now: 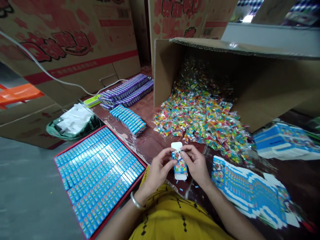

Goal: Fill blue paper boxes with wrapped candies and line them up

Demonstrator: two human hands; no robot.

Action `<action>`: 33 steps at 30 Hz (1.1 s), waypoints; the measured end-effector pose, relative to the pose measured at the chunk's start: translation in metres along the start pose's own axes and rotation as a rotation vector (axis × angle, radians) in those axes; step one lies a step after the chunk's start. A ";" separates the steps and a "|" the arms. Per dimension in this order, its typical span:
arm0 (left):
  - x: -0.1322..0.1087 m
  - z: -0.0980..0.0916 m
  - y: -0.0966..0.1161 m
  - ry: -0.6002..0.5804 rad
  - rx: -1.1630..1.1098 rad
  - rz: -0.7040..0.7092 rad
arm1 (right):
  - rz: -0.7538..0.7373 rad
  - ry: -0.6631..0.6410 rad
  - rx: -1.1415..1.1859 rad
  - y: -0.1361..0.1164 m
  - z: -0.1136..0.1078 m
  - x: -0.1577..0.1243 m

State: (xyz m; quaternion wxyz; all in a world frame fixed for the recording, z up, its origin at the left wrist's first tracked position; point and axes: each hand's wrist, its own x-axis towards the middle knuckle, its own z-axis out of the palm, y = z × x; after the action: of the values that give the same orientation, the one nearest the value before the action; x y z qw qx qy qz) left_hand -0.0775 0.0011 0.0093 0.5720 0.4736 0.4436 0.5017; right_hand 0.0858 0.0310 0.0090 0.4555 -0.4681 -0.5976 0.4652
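Between my two hands is a small blue candy box [180, 166] with a colourful printed front, its white end flaps sticking out at top and bottom. My left hand [160, 166] pinches its left edge with thumb and fingers. On the other edge, my right hand [196, 163] grips near the top flap. Just beyond my hands lies a heap of clear packets of multicoloured candy [200, 116], spilling out of a large cardboard carton [272, 86] on its side. Flat unfolded candy boxes [245, 186] lie fanned out to the right of my right hand.
At left, a red-rimmed tray [100, 180] holds rows of blue boxes. A row of blue boxes [128, 120] and rows of purple boxes [130, 90] stand on the table. Another stack of flat boxes [285, 141] sits far right. A green bag [72, 125] holds white pieces.
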 end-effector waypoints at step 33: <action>-0.005 -0.015 0.014 -0.019 0.008 0.005 | -0.027 -0.248 -0.095 -0.032 -0.006 0.029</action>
State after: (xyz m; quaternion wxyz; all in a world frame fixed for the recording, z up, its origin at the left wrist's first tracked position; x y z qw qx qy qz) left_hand -0.0950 -0.0013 0.0204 0.5730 0.4816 0.4392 0.4968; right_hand 0.0826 0.0563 0.0447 0.3617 -0.4199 -0.6770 0.4843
